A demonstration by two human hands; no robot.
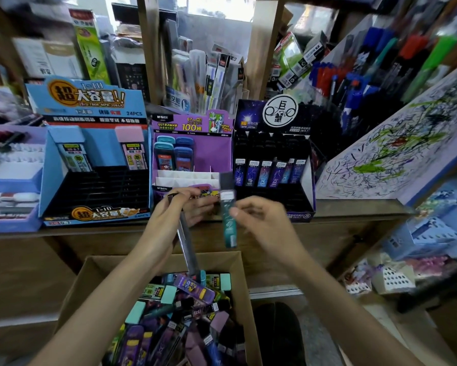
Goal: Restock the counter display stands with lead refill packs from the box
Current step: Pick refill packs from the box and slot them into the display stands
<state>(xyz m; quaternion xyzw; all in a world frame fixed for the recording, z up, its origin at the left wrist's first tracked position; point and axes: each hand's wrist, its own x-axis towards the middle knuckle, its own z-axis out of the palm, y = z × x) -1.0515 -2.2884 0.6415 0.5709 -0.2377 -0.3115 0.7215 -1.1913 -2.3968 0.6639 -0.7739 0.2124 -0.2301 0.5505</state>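
A cardboard box (90,281) below the counter holds several lead refill packs (193,286) in purple, teal and black. My right hand (261,220) pinches a tall teal pack with a black cap (228,220), upright in front of the stands. My left hand (177,210) grips a long dark slim pack (186,244) that slants down toward the box. On the counter stand three displays: a blue stand (95,159) with two packs, a purple stand (195,143) with a few packs, and a black constellation stand (273,159) with a row of packs.
A scribbled test pad (396,149) leans at the right. Pens fill racks at the upper right (359,75). Eraser trays (11,180) sit left of the blue stand. Blue baskets (433,233) stack on lower right shelves. A dark stool (277,331) stands beside the box.
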